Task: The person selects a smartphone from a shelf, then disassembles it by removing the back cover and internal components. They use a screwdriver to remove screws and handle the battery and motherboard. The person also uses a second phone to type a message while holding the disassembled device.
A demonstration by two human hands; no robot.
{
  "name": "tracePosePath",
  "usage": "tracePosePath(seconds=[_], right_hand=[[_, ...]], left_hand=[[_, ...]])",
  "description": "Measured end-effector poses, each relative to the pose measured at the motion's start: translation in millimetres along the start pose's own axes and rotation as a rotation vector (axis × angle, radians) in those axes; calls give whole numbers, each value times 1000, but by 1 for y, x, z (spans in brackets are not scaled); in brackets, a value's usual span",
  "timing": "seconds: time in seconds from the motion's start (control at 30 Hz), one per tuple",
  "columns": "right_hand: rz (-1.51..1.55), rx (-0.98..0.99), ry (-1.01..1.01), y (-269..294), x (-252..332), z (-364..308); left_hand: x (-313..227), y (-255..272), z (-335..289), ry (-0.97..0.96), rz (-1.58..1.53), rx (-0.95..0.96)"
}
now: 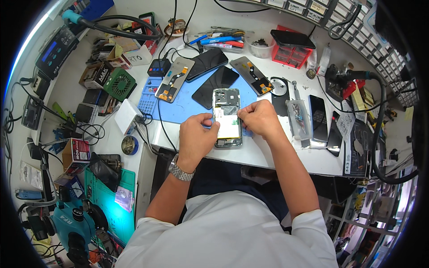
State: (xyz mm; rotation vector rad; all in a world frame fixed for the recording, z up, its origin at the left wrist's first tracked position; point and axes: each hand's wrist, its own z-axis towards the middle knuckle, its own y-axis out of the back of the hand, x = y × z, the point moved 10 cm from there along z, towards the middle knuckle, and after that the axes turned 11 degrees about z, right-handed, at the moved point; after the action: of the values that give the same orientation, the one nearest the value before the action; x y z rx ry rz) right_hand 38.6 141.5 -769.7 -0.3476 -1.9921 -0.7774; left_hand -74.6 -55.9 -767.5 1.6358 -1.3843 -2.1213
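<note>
1. Head view: a white shirt [232, 228] occupies the near edge, with both bare forearms extending forward over the white worktop [250, 156].
2. At near left, a teal microscope [73, 225] stands beside a green mat [127, 181], part of which is brightly lit.
3. A metal-banded watch [182, 169] is worn on the left wrist.
4. The left hand [196, 136] is at the left edge of an opened phone [229, 127]. Its fingers are curled, with thumb and index finger close together; whether they grip the edge cannot be determined.
5. The right hand [260, 118] is at the right edge of the opened phone. Its thumb and index finger are pressed close together; what lies between them cannot be determined.
6. The opened phone is located between the hands, internal side up, at the near side of a blue mat [172, 111].
7. To the right, a clear tray [298, 118] contains small tools; a dark phone [317, 116] lies beside it.
8. Beyond the opened phone, two black phones lie between a left screen panel [175, 78] and a right screen panel [251, 73], each with exposed orange connectors.
9. At far left stands a green fan [119, 84]; at far right, a red drawer unit [290, 56] carries another black phone [292, 39].
</note>
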Motion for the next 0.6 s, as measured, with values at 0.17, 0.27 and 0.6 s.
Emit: tracePosePath(seconds=[0.17,0.27,0.6], right_hand=[[-36,-20,28,-1,-3,5],[-1,-20,49,-2,-8,10],[189,24,5,-2,-15,9]], left_hand=[[4,-4,3,-14,-49,11],[6,-7,5,4,-109,31],[-16,-22,11,11,-380,18]])
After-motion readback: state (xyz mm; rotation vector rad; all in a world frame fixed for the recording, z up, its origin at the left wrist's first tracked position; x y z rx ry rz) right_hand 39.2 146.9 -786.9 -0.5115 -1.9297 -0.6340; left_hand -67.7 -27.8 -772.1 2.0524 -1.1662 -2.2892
